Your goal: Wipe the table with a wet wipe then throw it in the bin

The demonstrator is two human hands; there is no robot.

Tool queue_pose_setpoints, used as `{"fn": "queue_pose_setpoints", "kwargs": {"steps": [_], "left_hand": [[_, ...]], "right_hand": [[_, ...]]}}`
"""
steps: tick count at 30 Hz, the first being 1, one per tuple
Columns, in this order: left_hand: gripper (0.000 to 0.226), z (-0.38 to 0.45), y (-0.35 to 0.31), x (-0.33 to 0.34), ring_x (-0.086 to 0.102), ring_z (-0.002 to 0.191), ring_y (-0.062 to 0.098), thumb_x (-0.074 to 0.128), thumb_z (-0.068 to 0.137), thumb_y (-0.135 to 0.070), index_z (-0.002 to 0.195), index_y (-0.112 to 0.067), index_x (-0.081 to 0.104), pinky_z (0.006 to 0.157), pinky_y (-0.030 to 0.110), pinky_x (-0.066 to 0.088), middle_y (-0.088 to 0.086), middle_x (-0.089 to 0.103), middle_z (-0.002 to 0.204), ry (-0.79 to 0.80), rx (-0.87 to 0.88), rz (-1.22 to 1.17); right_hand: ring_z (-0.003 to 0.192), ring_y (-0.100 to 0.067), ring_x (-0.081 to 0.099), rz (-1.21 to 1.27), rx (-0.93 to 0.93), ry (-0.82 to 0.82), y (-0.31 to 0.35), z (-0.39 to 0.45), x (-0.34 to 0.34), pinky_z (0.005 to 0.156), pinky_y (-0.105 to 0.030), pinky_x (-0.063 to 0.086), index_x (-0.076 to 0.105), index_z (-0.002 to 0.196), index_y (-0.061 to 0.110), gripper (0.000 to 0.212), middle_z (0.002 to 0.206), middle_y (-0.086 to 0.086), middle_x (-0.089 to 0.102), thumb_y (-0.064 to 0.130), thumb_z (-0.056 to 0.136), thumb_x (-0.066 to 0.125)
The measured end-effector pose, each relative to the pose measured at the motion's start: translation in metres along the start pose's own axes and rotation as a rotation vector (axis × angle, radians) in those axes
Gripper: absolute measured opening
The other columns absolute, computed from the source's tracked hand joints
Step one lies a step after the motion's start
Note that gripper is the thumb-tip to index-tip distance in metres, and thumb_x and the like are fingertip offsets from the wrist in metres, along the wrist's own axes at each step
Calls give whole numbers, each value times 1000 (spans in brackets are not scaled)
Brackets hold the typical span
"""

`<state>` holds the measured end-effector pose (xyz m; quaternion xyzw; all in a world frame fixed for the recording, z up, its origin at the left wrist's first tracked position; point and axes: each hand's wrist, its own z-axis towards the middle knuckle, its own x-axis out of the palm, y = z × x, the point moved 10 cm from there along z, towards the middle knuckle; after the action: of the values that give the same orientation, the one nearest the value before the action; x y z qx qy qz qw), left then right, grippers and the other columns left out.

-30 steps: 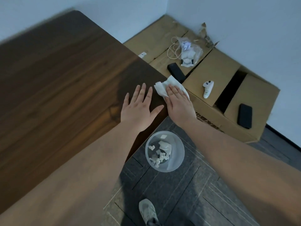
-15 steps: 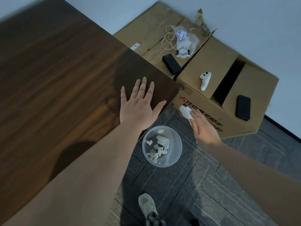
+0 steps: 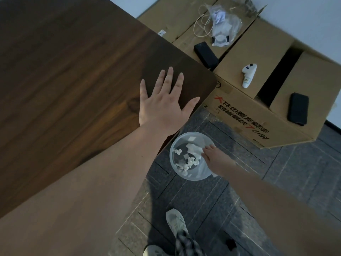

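Wipe [image 3: 194, 149] in R hand [image 3: 215, 157] over bin [image 3: 181, 174]

cardboard boxes [image 3: 262, 43] beside the wall | white controller [image 3: 248, 75] on a box flap | black phone [image 3: 298, 108] on the right flap | black block [image 3: 205, 54] by a coiled cable [image 3: 202, 24] and clear bag [image 3: 224, 24] | grey tiled floor [image 3: 276, 172] | pale shoe [image 3: 175, 221]
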<state>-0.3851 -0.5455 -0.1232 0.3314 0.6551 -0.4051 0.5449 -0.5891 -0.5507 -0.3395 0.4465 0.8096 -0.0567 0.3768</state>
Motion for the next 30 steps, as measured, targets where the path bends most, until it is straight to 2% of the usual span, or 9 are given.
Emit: {"fn": "queue_pose_setpoints", "kwargs": {"steps": [8, 12, 18, 30], "left_hand": [[75, 1, -1, -2, -4, 146, 15, 9, 88, -71, 150, -29, 6, 114, 55, -3, -2, 2, 160, -34, -3, 19], [74, 1, -2, -3, -2, 146, 15, 11, 89, -70, 150, -29, 7, 114, 54, -2, -2, 4, 160, -53, -5, 24], [73, 0, -3, -4, -1, 146, 15, 11, 89, -70, 150, -29, 8, 114, 54, -1, -2, 5, 160, -53, -2, 27], [74, -3, -4, -6, -2, 146, 14, 7, 88, -70, 150, -30, 7, 115, 54, 0, -2, 4, 160, -21, -5, 18]], "right_hand": [[145, -25, 14, -32, 35, -7, -5, 32, 33, 112, -43, 27, 35, 141, 9, 44, 154, -6, 29, 29, 104, 24], [146, -25, 12, -59, 30, -21, -4, 44, 44, 114, -43, 24, 34, 141, 9, 46, 153, -6, 30, 32, 103, 23], [147, -24, 7, -75, 25, 15, 1, 49, 56, 117, -41, 15, 21, 148, 13, 49, 157, -5, 20, 32, 103, 22], [146, -24, 8, -122, -91, -1, 13, 32, 26, 117, -37, 11, 21, 149, 14, 50, 158, -6, 18, 34, 103, 26]]}}
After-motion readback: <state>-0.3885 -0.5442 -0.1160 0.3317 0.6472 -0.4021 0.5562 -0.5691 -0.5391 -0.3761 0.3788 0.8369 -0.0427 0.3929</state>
